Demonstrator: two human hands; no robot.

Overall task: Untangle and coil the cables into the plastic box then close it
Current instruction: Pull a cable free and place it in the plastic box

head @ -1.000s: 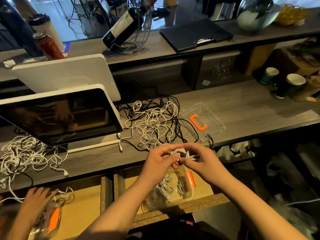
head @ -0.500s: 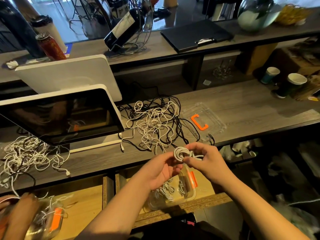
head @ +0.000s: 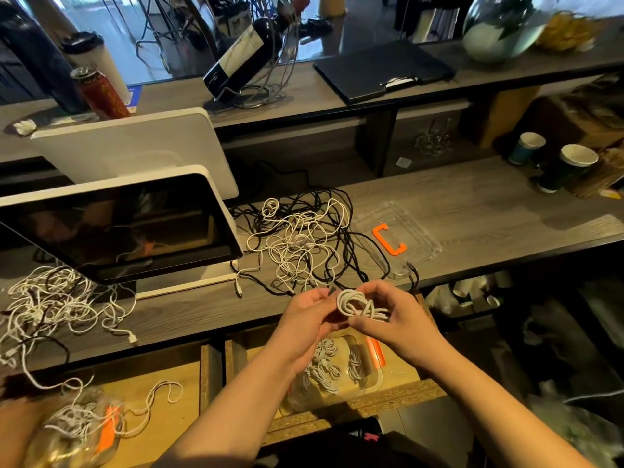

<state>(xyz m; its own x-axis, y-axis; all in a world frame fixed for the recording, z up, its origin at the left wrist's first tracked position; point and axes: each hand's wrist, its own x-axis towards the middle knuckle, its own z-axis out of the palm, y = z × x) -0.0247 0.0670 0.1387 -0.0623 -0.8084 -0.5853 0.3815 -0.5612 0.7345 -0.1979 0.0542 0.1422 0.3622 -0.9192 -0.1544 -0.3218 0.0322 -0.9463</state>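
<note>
A small white cable coil (head: 358,306) is held up over the counter's front edge. My right hand (head: 396,319) pinches its lower side and my left hand (head: 309,315) grips its left side. Directly below, on a lower shelf, stands the clear plastic box (head: 374,380) with an orange latch and several coiled white cables inside. A tangle of white and black cables (head: 300,243) lies on the counter behind my hands. The clear lid (head: 418,231) with an orange handle lies to its right.
A white-framed screen (head: 114,228) stands at left, with another cable tangle (head: 57,305) in front of it. A second person's box of cables (head: 77,430) sits at the lower left. Paper cups (head: 570,167) stand at the far right.
My hands lifted the coil slightly and shifted it right, and the loop now shows between them. The other person's hand at lower left has moved out of sight.
</note>
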